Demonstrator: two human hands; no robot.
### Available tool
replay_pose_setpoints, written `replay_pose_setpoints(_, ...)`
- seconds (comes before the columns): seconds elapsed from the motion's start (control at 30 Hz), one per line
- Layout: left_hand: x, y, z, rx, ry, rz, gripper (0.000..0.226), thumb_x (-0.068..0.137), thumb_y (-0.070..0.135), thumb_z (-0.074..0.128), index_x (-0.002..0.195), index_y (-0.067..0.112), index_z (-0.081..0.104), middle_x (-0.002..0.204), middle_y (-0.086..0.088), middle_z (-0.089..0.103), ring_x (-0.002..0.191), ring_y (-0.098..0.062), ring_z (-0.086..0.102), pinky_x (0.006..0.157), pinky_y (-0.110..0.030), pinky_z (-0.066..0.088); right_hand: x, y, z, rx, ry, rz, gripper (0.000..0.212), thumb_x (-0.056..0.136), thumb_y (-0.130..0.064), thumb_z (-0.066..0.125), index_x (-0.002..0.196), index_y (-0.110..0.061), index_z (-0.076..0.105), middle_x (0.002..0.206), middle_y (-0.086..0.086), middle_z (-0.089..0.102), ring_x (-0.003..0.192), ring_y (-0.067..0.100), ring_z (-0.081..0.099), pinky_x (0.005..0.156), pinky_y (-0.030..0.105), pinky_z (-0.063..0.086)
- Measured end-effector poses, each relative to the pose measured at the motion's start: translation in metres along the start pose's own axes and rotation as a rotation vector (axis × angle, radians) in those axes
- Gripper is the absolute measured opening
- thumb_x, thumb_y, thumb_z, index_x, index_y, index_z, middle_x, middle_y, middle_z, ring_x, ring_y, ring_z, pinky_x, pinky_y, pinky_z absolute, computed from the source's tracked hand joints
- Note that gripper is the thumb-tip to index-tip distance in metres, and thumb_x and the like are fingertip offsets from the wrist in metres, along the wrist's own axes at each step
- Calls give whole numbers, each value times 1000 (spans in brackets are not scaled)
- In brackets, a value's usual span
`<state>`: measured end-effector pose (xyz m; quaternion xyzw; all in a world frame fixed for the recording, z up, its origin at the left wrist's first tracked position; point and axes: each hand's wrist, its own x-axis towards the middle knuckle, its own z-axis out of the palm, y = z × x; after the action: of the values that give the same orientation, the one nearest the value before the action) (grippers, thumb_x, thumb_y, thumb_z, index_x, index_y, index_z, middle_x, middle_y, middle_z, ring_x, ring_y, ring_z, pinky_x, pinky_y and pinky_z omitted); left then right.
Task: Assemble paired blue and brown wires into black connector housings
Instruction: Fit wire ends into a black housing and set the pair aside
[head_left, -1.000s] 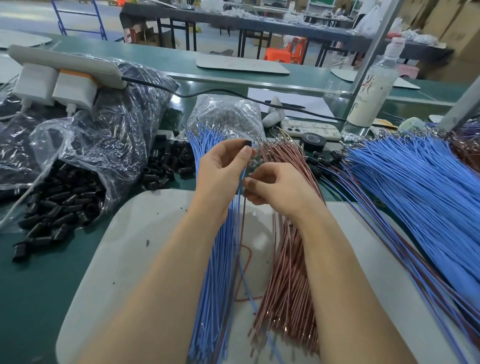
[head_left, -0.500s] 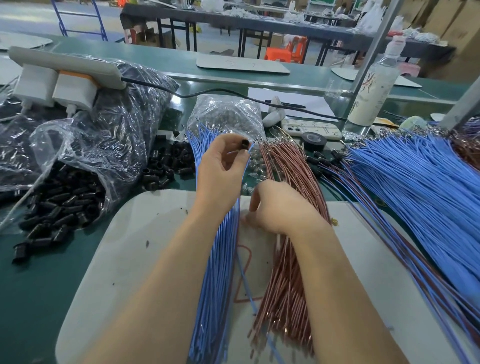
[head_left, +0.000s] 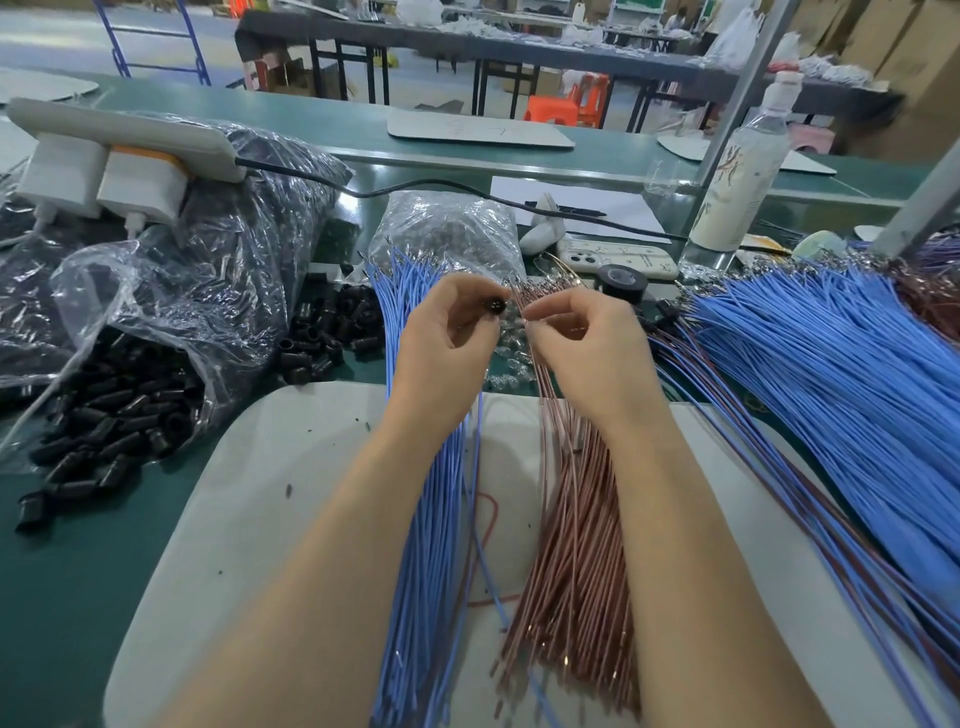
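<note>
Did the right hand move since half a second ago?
Yes. The right hand, pinching a brown wire, has lifted from the far edge of the white board toward the black tape roll, nearer the housing in the left hand.

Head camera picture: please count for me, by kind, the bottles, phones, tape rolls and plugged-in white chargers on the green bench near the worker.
plastic bottle: 1
phone: 1
black tape roll: 1
white chargers: 2
Total: 5
</note>
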<state>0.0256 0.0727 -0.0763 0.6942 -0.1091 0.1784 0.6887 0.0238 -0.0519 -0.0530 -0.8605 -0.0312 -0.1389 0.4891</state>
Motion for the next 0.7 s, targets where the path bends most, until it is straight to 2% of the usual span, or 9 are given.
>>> replay_pose_setpoints(0.07, 1, 0, -1, -32, 33, -4, 27, 87, -11, 50, 94, 12, 61, 90, 2, 67, 83, 1, 62, 78, -12, 46, 0, 4, 5, -195, -115, 14, 10, 83, -14, 66, 85, -24, 65, 75, -10, 62, 68, 3, 57, 58, 7, 41)
replay_pose_setpoints(0.1, 1, 0, -2, -48, 55, -8, 27, 87, -10, 51, 93, 14, 61, 89, 3, 67, 82, 1, 62, 78, -12, 46, -1, 6, 8, -291, -179, 30, 10, 83, -15, 67, 86, -24, 63, 79, -8, 62, 72, 7, 57, 62, 9, 42)
replay_pose_setpoints(0.17, 3, 0, -4, -81, 100, -23, 28, 87, -7, 52, 91, 20, 61, 89, 2, 68, 82, -2, 62, 79, -16, 47, -3, 9, 16, -435, -277, 78, 11, 83, -16, 67, 84, -23, 59, 89, -3, 63, 84, 16, 59, 75, 23, 48)
replay_pose_setpoints(0.2, 3, 0, -5, -97, 115, -35, 29, 88, -5, 53, 91, 22, 62, 90, 2, 68, 83, -4, 62, 80, -19, 48, -3, 9, 18, -475, -311, 101, 12, 83, -16, 67, 83, -23, 58, 91, -1, 63, 88, 19, 59, 77, 28, 48)
replay_pose_setpoints(0.27, 4, 0, -6, -129, 127, -58, 28, 89, -1, 53, 91, 26, 62, 91, 4, 68, 86, -9, 62, 83, -24, 50, -4, 7, 20, -511, -359, 127, 9, 83, -18, 67, 81, -23, 59, 93, 1, 63, 90, 21, 60, 77, 30, 49)
replay_pose_setpoints(0.37, 4, 0, -7, -144, 126, -72, 28, 90, 3, 54, 92, 30, 61, 90, 7, 67, 88, -14, 63, 84, -26, 51, -3, 7, 20, -489, -304, 114, 4, 86, -23, 67, 87, -20, 65, 96, 1, 66, 91, 20, 61, 81, 33, 51)
replay_pose_setpoints(0.5, 3, 1, -6, -138, 128, -78, 28, 91, 5, 54, 93, 32, 61, 92, 5, 65, 84, -12, 61, 80, -24, 50, -2, 9, 24, -472, -119, 52, 13, 89, -25, 63, 100, -18, 65, 108, 2, 63, 98, 21, 58, 88, 35, 48)
replay_pose_setpoints(0.6, 3, 3, -7, -137, 155, -88, 26, 91, 7, 55, 92, 32, 61, 92, 2, 64, 78, -10, 58, 75, -24, 49, -4, 12, 33, -494, -113, 16, 23, 89, -30, 64, 109, -18, 64, 113, 3, 58, 105, 23, 54, 90, 36, 46)
replay_pose_setpoints(0.7, 4, 5, -8, -168, 218, -104, 24, 92, 7, 54, 92, 29, 61, 90, -3, 64, 66, -5, 55, 65, -15, 46, -5, 14, 42, -568, -164, -42, 27, 90, -29, 61, 116, -22, 63, 116, 3, 57, 110, 25, 45, 95, 37, 40)
